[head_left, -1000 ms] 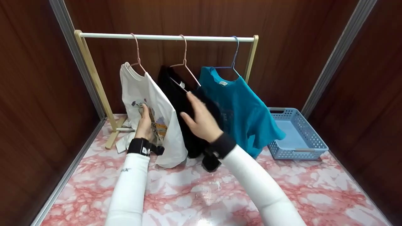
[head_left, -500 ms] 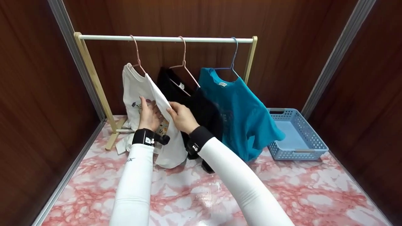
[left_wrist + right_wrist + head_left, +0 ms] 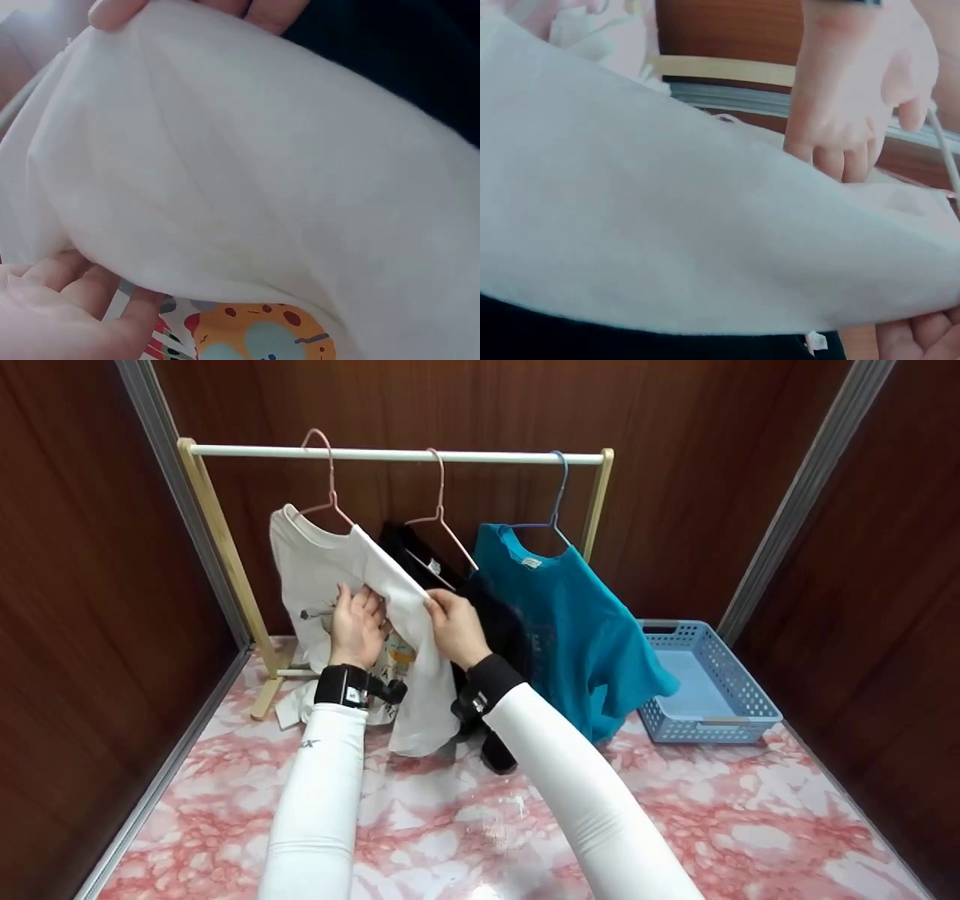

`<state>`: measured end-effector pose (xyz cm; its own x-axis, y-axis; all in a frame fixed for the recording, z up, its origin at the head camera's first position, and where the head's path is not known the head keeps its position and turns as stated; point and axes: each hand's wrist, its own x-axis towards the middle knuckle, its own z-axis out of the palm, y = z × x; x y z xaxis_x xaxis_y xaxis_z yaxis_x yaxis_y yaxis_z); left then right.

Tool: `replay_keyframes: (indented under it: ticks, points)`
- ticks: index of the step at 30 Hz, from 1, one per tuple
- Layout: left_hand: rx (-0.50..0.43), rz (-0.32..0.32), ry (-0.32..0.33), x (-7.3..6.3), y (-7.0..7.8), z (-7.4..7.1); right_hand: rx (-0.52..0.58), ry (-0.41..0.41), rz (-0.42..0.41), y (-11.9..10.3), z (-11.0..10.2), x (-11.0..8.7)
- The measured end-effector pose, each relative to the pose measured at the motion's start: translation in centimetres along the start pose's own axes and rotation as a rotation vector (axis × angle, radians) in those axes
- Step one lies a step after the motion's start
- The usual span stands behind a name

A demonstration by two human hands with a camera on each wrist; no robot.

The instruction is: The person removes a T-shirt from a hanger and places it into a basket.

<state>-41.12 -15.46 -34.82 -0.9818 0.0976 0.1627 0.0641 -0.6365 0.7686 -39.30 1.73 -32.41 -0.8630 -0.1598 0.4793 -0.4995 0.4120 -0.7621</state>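
The white shirt [image 3: 319, 562] hangs on a pink hanger [image 3: 331, 472] near the left end of the rail [image 3: 247, 451], above the left part of the surface [image 3: 420, 825]. The hook's top stands above the rail; whether it bears on it is hard to tell. The right hand [image 3: 457, 630] pinches the shirt's edge between thumb and fingers, on the side facing the black shirt [image 3: 491, 611], and the cloth runs fairly taut from neck to pinch. The left hand [image 3: 358, 630] shows its palm, its fingers loosely extended with the tips behind the cloth, gripping nothing that can be made out.

The shirt looks light, thin and limp, so it should fold and sway at a slight pull, with little risk of breakage. A pinch on the edge or shoulder seems the surest hold; a hard tug lower down could drag the neck off the hanger or tip the hook.

The blue shirt [image 3: 570, 607] hangs by the rail's right end, and the basket [image 3: 701, 731] sits towards the surface's right edge.
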Motion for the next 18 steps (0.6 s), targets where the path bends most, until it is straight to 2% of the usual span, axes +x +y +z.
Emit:
replay_keyframes:
  ticks: [3, 6, 13, 18]
  points:
    - [0.024, 0.038, 0.03, -0.9, 0.3, 0.6, 0.058, 0.028, -0.025, 0.1, -1.1, -0.1]
    - [0.06, 0.086, 0.03, -1.8, 0.5, 1.5, 0.137, 0.07, -0.06, 0.2, -2.5, -0.4]
    - [0.163, 0.165, -0.082, -4.5, 0.1, 4.9, 0.293, 0.171, -0.13, 0.7, -7.3, -2.1]
    - [0.205, 0.18, -0.166, -6.8, -1.4, 7.8, 0.372, 0.166, -0.141, 1.2, -11.6, -4.1]
